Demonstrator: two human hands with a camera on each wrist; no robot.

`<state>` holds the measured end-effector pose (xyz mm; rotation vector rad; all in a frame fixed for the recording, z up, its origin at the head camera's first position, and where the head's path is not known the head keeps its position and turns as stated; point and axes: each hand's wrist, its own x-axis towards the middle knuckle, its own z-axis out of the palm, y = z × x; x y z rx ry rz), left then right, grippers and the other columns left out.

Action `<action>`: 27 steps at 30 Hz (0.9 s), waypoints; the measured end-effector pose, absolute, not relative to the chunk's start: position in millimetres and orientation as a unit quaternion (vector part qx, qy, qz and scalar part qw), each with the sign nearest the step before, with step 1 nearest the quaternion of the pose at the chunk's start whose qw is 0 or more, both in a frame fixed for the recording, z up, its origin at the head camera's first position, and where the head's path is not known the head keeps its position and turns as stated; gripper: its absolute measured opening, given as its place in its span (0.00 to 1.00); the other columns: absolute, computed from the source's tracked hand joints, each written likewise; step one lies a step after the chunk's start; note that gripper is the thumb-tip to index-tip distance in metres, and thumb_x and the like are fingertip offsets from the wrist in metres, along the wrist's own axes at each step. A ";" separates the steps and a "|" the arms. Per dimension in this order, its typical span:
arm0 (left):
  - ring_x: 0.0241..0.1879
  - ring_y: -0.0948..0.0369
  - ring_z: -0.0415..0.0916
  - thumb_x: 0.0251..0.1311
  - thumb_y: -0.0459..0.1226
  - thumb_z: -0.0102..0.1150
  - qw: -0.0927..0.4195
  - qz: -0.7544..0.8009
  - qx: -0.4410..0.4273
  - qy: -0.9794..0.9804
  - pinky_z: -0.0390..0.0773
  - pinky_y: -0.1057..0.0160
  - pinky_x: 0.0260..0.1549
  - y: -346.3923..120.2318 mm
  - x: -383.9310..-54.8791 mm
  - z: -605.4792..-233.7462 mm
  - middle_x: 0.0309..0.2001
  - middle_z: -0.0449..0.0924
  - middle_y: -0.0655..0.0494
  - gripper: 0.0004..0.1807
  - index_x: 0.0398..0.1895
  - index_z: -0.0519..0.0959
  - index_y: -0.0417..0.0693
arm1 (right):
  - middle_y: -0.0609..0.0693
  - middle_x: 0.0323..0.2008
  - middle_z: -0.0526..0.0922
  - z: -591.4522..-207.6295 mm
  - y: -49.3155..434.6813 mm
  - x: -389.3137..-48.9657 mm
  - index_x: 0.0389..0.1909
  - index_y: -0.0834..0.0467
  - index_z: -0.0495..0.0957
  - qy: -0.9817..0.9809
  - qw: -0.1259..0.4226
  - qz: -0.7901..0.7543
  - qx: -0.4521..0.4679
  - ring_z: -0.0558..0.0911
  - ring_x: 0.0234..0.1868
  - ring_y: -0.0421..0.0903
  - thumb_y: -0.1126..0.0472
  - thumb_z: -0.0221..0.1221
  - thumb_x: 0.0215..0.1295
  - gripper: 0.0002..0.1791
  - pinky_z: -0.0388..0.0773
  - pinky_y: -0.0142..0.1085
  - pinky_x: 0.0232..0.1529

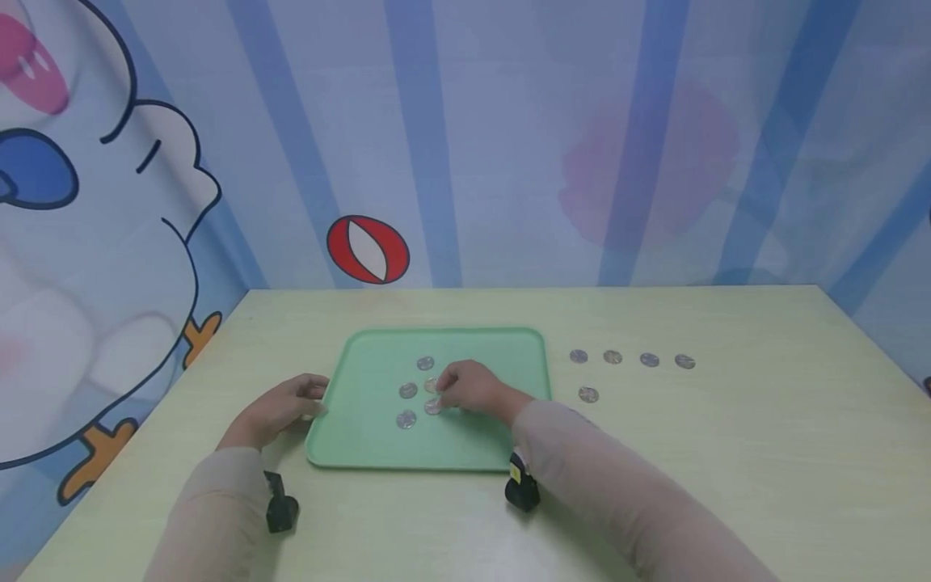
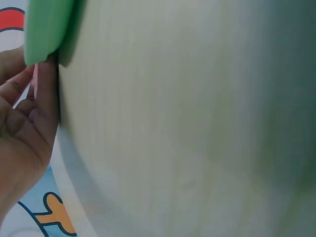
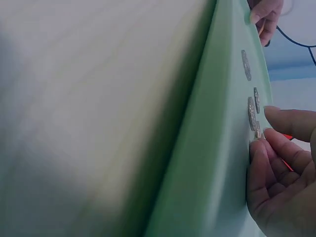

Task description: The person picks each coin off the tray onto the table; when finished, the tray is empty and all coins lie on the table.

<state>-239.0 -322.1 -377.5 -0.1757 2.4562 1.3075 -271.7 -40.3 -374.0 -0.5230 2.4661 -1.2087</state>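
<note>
My right hand [image 1: 473, 386] is low over the green tray [image 1: 364, 343], fingers bent. Its fingertips are right at a coin [image 1: 431, 385], while another silver coin [image 1: 432, 406] lies close by the thumb. In the right wrist view, the thumb stands apart from the other fingers, with a coin [image 3: 257, 129] at the fingertips. More coins lie flat on the tray, among them one coin [image 1: 425, 363] toward the back and one coin [image 1: 406, 419] nearer the front. My left hand [image 1: 284, 406] touches the tray's left rim, thumb and fingers loosely bent against it.
On the pale table [image 1: 727, 453], right of the tray, several coins form a row ending in a coin [image 1: 684, 361]. A single coin [image 1: 588, 394] lies in front of that row. A printed blue striped backdrop [image 1: 502, 162] rises behind the table.
</note>
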 end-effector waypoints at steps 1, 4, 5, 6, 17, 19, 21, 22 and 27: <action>0.51 0.48 0.62 0.52 0.30 0.47 0.176 0.462 -0.061 0.867 0.64 0.49 0.50 -322.1 -239.1 -377.7 0.53 0.61 0.40 0.28 0.59 0.55 0.37 | 0.49 0.30 0.75 -374.0 -41.0 -271.5 0.33 0.62 0.75 0.874 0.167 -0.415 -0.191 0.72 0.29 0.43 0.65 0.60 0.46 0.11 0.72 0.32 0.28; 0.51 0.48 0.62 0.53 0.30 0.47 0.175 0.466 -0.062 0.865 0.64 0.50 0.50 -321.7 -239.0 -377.9 0.54 0.61 0.39 0.28 0.59 0.56 0.37 | 0.50 0.34 0.76 -374.0 -44.1 -270.2 0.35 0.61 0.76 0.885 0.160 -0.385 -0.206 0.73 0.35 0.45 0.64 0.61 0.47 0.12 0.71 0.34 0.36; 0.51 0.48 0.62 0.53 0.30 0.47 0.176 0.466 -0.061 0.865 0.64 0.50 0.50 -321.6 -238.9 -377.7 0.54 0.61 0.39 0.28 0.59 0.55 0.37 | 0.50 0.35 0.77 -374.0 -45.0 -269.7 0.35 0.61 0.76 0.888 0.156 -0.377 -0.211 0.73 0.36 0.45 0.64 0.61 0.47 0.12 0.71 0.35 0.39; 0.51 0.48 0.62 0.53 0.30 0.47 0.176 0.466 -0.062 0.865 0.64 0.50 0.50 -321.4 -238.7 -377.5 0.54 0.61 0.39 0.28 0.59 0.55 0.37 | 0.50 0.36 0.77 -374.2 -45.8 -269.3 0.35 0.61 0.76 0.891 0.153 -0.370 -0.215 0.73 0.38 0.45 0.64 0.61 0.47 0.12 0.70 0.35 0.41; 0.52 0.47 0.61 0.53 0.30 0.47 0.174 0.459 -0.064 0.869 0.63 0.48 0.51 -319.2 -238.0 -376.2 0.55 0.61 0.38 0.28 0.59 0.56 0.37 | 0.48 0.33 0.75 -376.7 -47.7 -268.8 0.27 0.57 0.73 0.904 0.156 -0.332 -0.217 0.70 0.32 0.43 0.61 0.62 0.48 0.08 0.69 0.34 0.36; 0.51 0.47 0.62 0.53 0.30 0.47 0.176 0.460 -0.062 0.868 0.64 0.49 0.50 -318.8 -237.8 -376.1 0.55 0.61 0.38 0.28 0.59 0.56 0.36 | 0.47 0.29 0.74 -376.8 -47.5 -268.6 0.26 0.57 0.72 0.907 0.156 -0.324 -0.220 0.69 0.30 0.43 0.62 0.62 0.47 0.08 0.68 0.34 0.34; 0.51 0.48 0.62 0.53 0.30 0.47 0.176 0.466 -0.060 0.865 0.65 0.50 0.50 -318.8 -237.6 -376.4 0.54 0.61 0.38 0.28 0.59 0.56 0.36 | 0.47 0.27 0.73 -376.9 -47.3 -268.2 0.26 0.58 0.72 0.908 0.152 -0.320 -0.225 0.69 0.29 0.43 0.63 0.62 0.46 0.08 0.68 0.33 0.32; 0.51 0.48 0.63 0.53 0.30 0.47 0.176 0.467 -0.058 0.864 0.66 0.50 0.49 -318.7 -237.3 -376.4 0.54 0.61 0.38 0.28 0.59 0.56 0.35 | 0.46 0.26 0.72 -377.0 -47.4 -268.0 0.26 0.58 0.72 0.908 0.151 -0.321 -0.225 0.69 0.28 0.43 0.63 0.62 0.45 0.08 0.68 0.33 0.31; 0.49 0.48 0.64 0.53 0.29 0.47 0.174 0.470 -0.053 0.864 0.68 0.51 0.47 -318.0 -236.6 -376.2 0.53 0.62 0.38 0.28 0.58 0.55 0.34 | 0.47 0.24 0.71 -375.1 -46.2 -267.4 0.25 0.58 0.72 0.902 0.144 -0.348 -0.213 0.68 0.27 0.43 0.65 0.61 0.46 0.06 0.66 0.31 0.27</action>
